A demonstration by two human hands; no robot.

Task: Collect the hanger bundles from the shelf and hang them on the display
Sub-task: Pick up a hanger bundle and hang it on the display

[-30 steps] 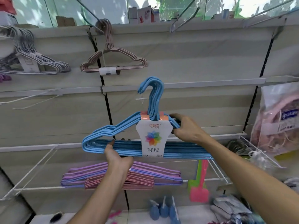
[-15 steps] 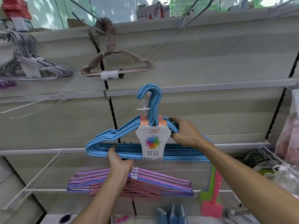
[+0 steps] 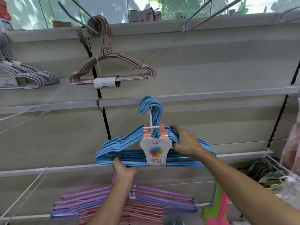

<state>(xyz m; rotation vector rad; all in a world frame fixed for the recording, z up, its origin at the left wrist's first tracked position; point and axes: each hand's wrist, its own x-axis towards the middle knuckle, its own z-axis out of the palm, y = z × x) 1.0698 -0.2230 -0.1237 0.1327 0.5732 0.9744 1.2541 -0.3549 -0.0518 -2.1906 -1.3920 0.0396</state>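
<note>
**Blue bundle held up, hooks not yet on a peg**

While the blue hanger bundle is being held upright in front of the display wall, midway up it and well below the pegs, the risk is sitting in the grip. At its lower left, the left hand is propping the bottom bars from underneath, fingers curled round them. Right of the label card, the right hand is clasping the shoulder wires. Judging from here, a loose hold could let the bundle tip or slip. Near the wall's top edge, the pink-beige bundle is occupying one peg; the grey prongs towards the top right corner are standing free. Below, purple and pink bundles are lying on the wire shelf.
</note>
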